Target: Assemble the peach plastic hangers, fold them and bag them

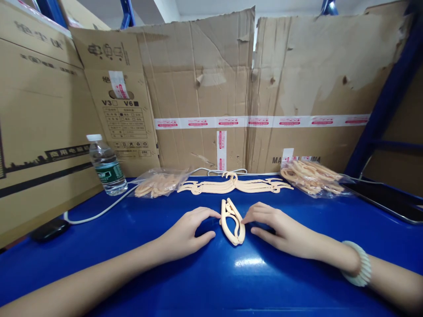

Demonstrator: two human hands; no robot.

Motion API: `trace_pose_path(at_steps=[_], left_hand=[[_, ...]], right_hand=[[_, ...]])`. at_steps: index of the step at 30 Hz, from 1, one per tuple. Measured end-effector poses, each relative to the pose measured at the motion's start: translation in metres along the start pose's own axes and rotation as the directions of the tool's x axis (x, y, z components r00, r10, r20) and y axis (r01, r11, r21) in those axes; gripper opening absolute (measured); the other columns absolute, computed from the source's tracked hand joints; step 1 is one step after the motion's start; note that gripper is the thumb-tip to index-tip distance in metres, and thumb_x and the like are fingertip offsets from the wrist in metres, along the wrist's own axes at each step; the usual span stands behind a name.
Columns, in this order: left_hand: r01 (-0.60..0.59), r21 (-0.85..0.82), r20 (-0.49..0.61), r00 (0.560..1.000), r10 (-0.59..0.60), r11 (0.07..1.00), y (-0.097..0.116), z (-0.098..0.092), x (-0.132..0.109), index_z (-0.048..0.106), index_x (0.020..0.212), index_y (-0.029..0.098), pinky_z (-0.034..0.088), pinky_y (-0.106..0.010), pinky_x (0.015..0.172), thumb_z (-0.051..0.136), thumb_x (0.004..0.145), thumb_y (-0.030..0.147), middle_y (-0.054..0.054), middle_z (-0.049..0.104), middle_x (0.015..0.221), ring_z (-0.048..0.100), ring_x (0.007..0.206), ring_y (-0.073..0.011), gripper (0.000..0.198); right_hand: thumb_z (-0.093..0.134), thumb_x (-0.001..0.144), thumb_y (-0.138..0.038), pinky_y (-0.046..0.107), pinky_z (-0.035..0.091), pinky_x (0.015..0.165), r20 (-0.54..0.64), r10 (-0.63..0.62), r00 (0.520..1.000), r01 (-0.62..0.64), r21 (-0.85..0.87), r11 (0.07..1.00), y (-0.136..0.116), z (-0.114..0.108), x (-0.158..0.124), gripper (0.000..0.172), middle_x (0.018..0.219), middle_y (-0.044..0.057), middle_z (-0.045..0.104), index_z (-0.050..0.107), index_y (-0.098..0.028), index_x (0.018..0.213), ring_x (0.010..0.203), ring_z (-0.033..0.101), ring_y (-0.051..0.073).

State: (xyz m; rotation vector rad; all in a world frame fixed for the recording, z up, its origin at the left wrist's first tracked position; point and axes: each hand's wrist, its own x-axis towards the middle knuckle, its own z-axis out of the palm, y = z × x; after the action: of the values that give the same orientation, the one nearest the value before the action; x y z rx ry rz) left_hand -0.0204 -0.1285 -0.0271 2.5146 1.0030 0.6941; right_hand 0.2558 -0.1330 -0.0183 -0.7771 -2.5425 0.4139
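A cream plastic folding hanger (225, 226) lies folded on the blue tabletop (198, 281), its two arms swung together into a narrow loop. My left hand (191, 231) is at its left side, index fingertip at the edge and thumb held apart. From the right, my right hand (274, 226) reaches the other arm with its fingertips, the thumb spread below. Neither hand wraps round the hanger. Just behind it, several unfolded cream hangers (214, 187) lie stacked with their hooks pointing to the back.
Clear bags of folded hangers lie at back left (158, 184) and back right (309, 176). A water bottle (107, 169), a black device (50, 230) and a white cable (95, 215) are on the left. A dark phone-like slab (390, 202) lies right. Cardboard (201, 97) walls the back.
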Motion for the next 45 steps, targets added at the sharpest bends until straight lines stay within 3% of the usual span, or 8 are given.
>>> trace_pose_path(at_steps=[5, 14, 39, 45], left_hand=[[-0.052, 0.017, 0.038, 0.998, 0.051, 0.999, -0.0010, -0.0008, -0.0007, 0.059, 0.124, 0.024, 0.040, -0.038, 0.107, 0.059, 0.085, 0.015, -0.005, 0.062, 0.129, 0.054, 0.122, -0.0215, 0.041], [-0.026, 0.060, 0.110, 0.994, 0.019, 0.998, -0.0032, -0.0033, -0.0006, 0.050, 0.136, 0.024, 0.035, -0.041, 0.112, 0.056, 0.089, 0.021, -0.006, 0.053, 0.142, 0.046, 0.131, -0.0227, 0.048], [-0.039, 0.080, 0.131, 0.991, 0.029, 0.996, -0.0030, -0.0050, -0.0008, 0.048, 0.138, 0.024, 0.035, -0.041, 0.112, 0.055, 0.091, 0.024, -0.006, 0.053, 0.141, 0.046, 0.131, -0.0225, 0.047], [-0.036, 0.081, 0.138, 0.990, 0.025, 0.996, -0.0087, -0.0025, 0.0010, 0.048, 0.137, 0.026, 0.032, -0.047, 0.113, 0.055, 0.091, 0.025, -0.006, 0.052, 0.142, 0.041, 0.134, -0.0254, 0.047]], right_hand=[[0.049, 0.096, -0.019, 0.039, 0.043, 0.101, 0.043, 0.020, 0.999, -0.019, -0.015, 1.000, -0.0014, 0.0001, -0.0016, 0.032, 0.120, 0.008, 0.059, 0.057, -0.023, 0.127, 0.113, 0.052, 0.020], [0.048, 0.097, -0.024, 0.039, 0.039, 0.107, 0.090, 0.064, 0.994, -0.056, -0.086, 0.995, 0.0060, -0.0004, -0.0037, 0.040, 0.133, 0.008, 0.051, 0.049, -0.026, 0.137, 0.122, 0.048, 0.020], [0.046, 0.098, -0.027, 0.041, 0.043, 0.103, 0.069, 0.005, 0.998, 0.000, -0.076, 0.997, 0.0056, -0.0022, -0.0035, 0.040, 0.126, 0.010, 0.058, 0.049, -0.025, 0.137, 0.116, 0.053, 0.022], [0.046, 0.098, -0.027, 0.040, 0.043, 0.103, 0.076, 0.005, 0.997, 0.000, -0.067, 0.998, 0.0045, -0.0021, -0.0023, 0.040, 0.127, 0.010, 0.057, 0.049, -0.024, 0.137, 0.116, 0.053, 0.022]])
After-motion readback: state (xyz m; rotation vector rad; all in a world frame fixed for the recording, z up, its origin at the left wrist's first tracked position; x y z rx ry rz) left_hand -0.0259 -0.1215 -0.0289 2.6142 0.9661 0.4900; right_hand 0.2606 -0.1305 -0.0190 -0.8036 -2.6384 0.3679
